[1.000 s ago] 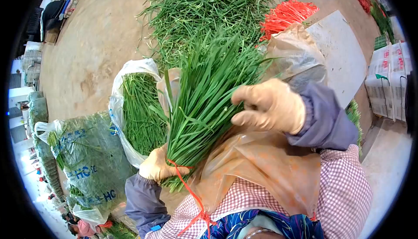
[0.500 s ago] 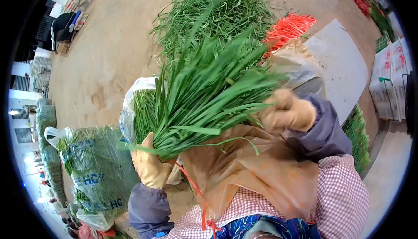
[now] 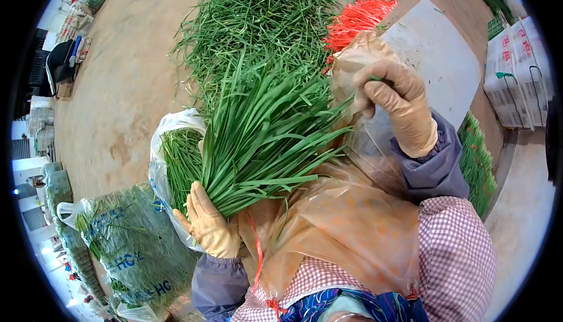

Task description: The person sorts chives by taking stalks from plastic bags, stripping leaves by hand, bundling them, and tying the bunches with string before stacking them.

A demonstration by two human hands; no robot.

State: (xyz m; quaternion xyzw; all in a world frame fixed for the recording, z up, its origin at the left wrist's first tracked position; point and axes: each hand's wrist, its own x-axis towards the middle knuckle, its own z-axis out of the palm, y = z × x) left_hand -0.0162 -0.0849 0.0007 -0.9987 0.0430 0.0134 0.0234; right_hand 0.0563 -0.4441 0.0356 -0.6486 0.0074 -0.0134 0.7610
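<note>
A bundle of long green leaves (image 3: 264,134) fans out over my lap, its tips toward the upper right. My gloved left hand (image 3: 210,223) is against the bundle's lower end, with the fingers partly apart and the thumb side hidden by the leaves. To the right of the bundle, my gloved right hand (image 3: 397,100) is raised with its fingers pinched together; a small bit of green shows between them. A brown plastic apron (image 3: 346,222) covers my lap. Just left of the bundle, an open white plastic bag (image 3: 157,157) holds more green stalks.
Beyond the bundle lies a heap of loose green leaves (image 3: 252,23), with red ties (image 3: 360,20) at its right. A pale board (image 3: 437,52) and white crates (image 3: 516,76) are farther right. A wrapped green bale (image 3: 138,251) sits at lower left.
My right hand has risen away from the leaves and its fingers have closed into a pinch. The bundle no longer sweeps as far right, and my left hand's fingers have straightened along its base.
</note>
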